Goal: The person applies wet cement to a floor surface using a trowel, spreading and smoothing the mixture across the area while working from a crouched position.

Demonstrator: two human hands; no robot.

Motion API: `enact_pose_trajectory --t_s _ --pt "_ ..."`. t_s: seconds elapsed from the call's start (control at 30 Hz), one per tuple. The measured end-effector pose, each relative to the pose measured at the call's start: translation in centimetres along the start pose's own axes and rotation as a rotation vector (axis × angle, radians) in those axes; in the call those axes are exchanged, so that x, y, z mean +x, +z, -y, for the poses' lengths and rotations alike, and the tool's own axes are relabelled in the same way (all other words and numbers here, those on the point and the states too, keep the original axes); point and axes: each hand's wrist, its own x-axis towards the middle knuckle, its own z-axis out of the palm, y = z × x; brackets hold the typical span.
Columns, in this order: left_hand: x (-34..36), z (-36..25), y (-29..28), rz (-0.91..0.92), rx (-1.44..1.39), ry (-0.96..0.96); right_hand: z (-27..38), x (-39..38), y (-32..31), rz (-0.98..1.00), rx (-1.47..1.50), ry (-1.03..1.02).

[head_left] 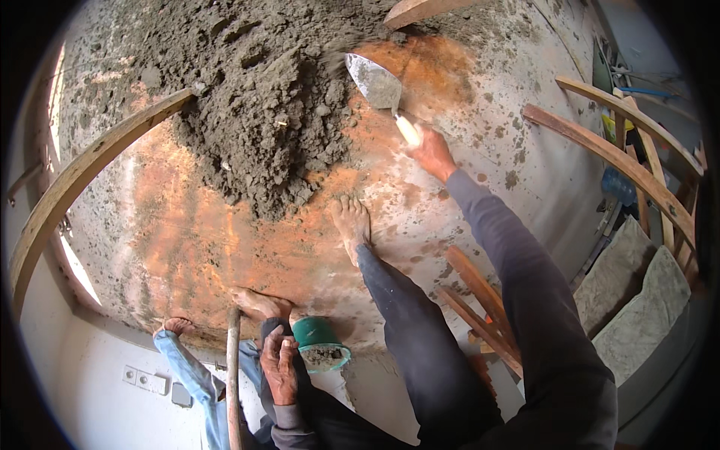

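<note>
The right hand (pixel 433 152), grip closed on a trowel (pixel 379 86), reaches the largely unspread mortar pile (pixel 262 112); the left hand (pixel 279 365) rests closed beside a part-filled green cup (pixel 319 341).

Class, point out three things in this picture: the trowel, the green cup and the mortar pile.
trowel (pixel 375 82), head view, on the flat metal blade.
green cup (pixel 318 335), head view, on its outer wall.
mortar pile (pixel 262 112), head view, on the heap's middle.
</note>
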Motion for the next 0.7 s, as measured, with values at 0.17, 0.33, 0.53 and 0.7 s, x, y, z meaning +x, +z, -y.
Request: enact_pose_trajectory --t_s 0.17,0.33,0.53,0.7 --pt "-2.7 -1.1 0.4 -0.054 -0.077 0.029 2.4 -3.9 1.7 -0.087 0.288 0.353" --pt "-4.9 -1.8 0.7 -0.112 -0.085 0.047 7.1 -0.6 4.6 0.041 0.217 0.281" --pt "-5.6 -1.9 -0.1 -0.177 -0.16 0.043 12.7 -1.5 1.2 -0.265 -0.197 0.052" --pt "-6.1 -0.4 0.0 -0.234 -0.225 0.051 9.5 -2.1 -2.0 -0.455 -0.328 -0.182"
